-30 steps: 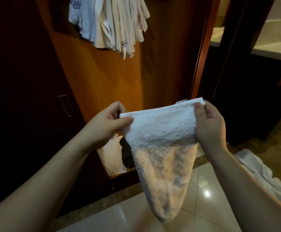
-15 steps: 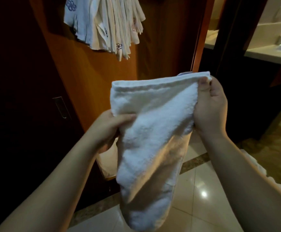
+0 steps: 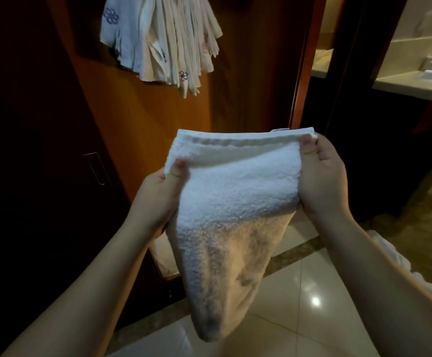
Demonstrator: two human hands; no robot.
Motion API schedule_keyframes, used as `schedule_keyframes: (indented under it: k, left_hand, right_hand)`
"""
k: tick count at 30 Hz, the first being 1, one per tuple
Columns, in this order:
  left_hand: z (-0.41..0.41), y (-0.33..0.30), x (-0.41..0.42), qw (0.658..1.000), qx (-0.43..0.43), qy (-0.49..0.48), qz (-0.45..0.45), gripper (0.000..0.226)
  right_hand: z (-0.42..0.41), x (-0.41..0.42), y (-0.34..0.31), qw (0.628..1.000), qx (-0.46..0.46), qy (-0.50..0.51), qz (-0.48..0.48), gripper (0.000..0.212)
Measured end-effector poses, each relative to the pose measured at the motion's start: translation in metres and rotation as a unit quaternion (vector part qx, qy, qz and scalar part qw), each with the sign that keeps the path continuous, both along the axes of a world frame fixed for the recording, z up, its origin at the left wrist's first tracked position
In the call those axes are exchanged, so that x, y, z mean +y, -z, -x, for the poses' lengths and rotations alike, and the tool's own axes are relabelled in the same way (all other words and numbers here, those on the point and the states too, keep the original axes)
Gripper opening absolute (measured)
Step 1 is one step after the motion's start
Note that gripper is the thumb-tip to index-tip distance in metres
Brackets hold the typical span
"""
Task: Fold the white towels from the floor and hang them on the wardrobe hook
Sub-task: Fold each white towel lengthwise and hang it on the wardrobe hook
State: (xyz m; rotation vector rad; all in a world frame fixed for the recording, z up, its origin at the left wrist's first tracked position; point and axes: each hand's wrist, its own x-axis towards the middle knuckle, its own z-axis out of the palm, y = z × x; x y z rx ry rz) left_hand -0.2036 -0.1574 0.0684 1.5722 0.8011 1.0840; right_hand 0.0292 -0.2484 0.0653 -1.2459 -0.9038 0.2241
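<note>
Towel (image 3: 235, 197) up at centre frame, held between both hands in front of the wardrobe panel (image 3: 158, 130). Left hand (image 3: 158, 199) back up near the top left corner, thumb clamped over the terry edge, after dropping low along the side half a second ago. Right hand (image 3: 320, 173) pinching the top right corner, thumb on the near face, fingers hidden behind the cloth. Top hem lower in the frame than half a second ago, level again, much as a second ago. Reads as a fold being squared up: edges matched, layers settled, not yet ready for hanging.

Thick white terry, doubled over, a rolled lip just under the stitched hem. Lower half tapering to a loose rounded point near the bottom centre, shaded and tinted warm by reflected light. Small tag peeking above the hem, upper right.

Bundle of hung towels (image 3: 163, 39) at upper left of the frame, the hook itself hidden. More white cloth (image 3: 390, 253) on the floor at the right edge.
</note>
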Motion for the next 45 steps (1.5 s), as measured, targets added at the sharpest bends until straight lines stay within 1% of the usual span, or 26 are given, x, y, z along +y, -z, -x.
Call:
schedule_keyframes:
  k: [2,3,5,6,8,10,13,15,17,18,20,22,24,26,29,31,32,34,36,37,40,42,44,45]
  left_hand:
    - [0.001,-0.004,0.001,1.000,-0.007,0.009,0.024,0.044]
    - [0.002,-0.007,0.001,0.997,-0.034,0.038,0.059,0.041]
    - [0.006,-0.012,0.004,0.981,-0.085,0.119,0.125,0.034]
    - [0.008,-0.012,0.006,0.973,-0.090,0.153,0.149,0.034]
    - [0.010,-0.009,0.006,0.959,-0.071,0.193,0.194,0.033]
    - [0.009,-0.004,0.004,0.955,-0.061,0.183,0.225,0.036]
    - [0.009,0.001,0.007,0.963,-0.090,0.120,0.222,0.042]
    - [0.008,0.002,0.009,0.962,-0.118,0.117,0.218,0.042]
    - [0.008,0.003,0.008,0.958,-0.131,0.123,0.223,0.042]
    - [0.007,0.005,0.007,0.957,-0.132,0.124,0.225,0.042]
    - [0.008,0.007,0.006,0.958,-0.126,0.121,0.229,0.046]
    - [0.009,0.011,0.007,0.959,-0.113,0.119,0.232,0.048]
    - [0.010,0.018,0.008,0.960,-0.098,0.118,0.235,0.046]
    - [0.010,0.026,0.011,0.960,-0.089,0.113,0.239,0.044]
    - [0.012,0.040,0.015,0.962,-0.063,0.089,0.249,0.047]
    - [0.013,0.052,0.018,0.970,-0.041,0.056,0.231,0.038]
    - [0.013,0.059,0.017,0.977,-0.021,0.032,0.207,0.030]
    - [0.010,0.075,0.012,0.985,0.011,-0.024,0.169,0.021]
    - [0.003,0.093,0.002,0.982,0.017,-0.075,0.172,0.021]
    - [0.000,0.100,-0.005,0.980,0.019,-0.098,0.171,0.022]
    - [-0.009,0.114,-0.034,0.979,0.034,-0.143,0.143,0.022]
    - [-0.014,0.119,-0.052,0.980,0.018,-0.152,0.126,0.020]
    - [-0.020,0.123,-0.067,0.980,0.004,-0.159,0.118,0.024]
    - [-0.022,0.126,-0.073,0.980,0.002,-0.163,0.115,0.023]
  right_hand:
    - [0.002,0.000,-0.001,1.000,0.006,-0.007,-0.003,0.039]
    - [0.003,0.001,-0.002,1.000,0.006,-0.009,-0.003,0.037]
    - [0.006,0.002,-0.002,1.000,-0.001,-0.016,0.002,0.034]
    - [0.008,0.002,-0.002,1.000,-0.006,-0.026,0.006,0.035]
    - [0.009,0.004,-0.002,0.999,-0.013,-0.046,0.012,0.040]
    - [0.010,0.004,-0.002,0.999,-0.019,-0.048,0.015,0.042]
    - [0.010,0.002,0.001,0.998,-0.010,-0.055,0.017,0.041]
    - [0.007,0.001,0.002,0.995,-0.002,-0.095,0.022,0.052]
    - [-0.001,0.000,0.005,0.979,0.031,-0.198,0.048,0.068]
    - [-0.006,0.000,0.007,0.960,0.056,-0.264,0.076,0.074]
    - [-0.015,-0.001,0.014,0.916,0.083,-0.364,0.146,0.072]
    - [-0.022,0.000,0.025,0.892,0.103,-0.399,0.187,0.065]
    - [-0.025,0.003,0.038,0.875,0.154,-0.414,0.195,0.063]
    - [-0.026,0.006,0.053,0.869,0.211,-0.409,0.180,0.059]
    - [-0.020,0.012,0.077,0.849,0.274,-0.421,0.163,0.044]
    - [-0.010,0.016,0.094,0.841,0.313,-0.411,0.159,0.043]
    - [-0.003,0.017,0.102,0.848,0.322,-0.390,0.158,0.044]
    - [0.017,0.018,0.116,0.885,0.308,-0.307,0.170,0.043]
    - [0.040,0.016,0.127,0.917,0.275,-0.214,0.194,0.034]
    - [0.051,0.014,0.132,0.925,0.265,-0.178,0.206,0.033]
    - [0.076,0.004,0.139,0.937,0.229,-0.111,0.237,0.041]
    - [0.087,-0.004,0.142,0.947,0.178,-0.072,0.257,0.044]
    - [0.097,-0.010,0.142,0.952,0.126,-0.062,0.273,0.045]
    - [0.102,-0.012,0.144,0.952,0.113,-0.069,0.276,0.042]
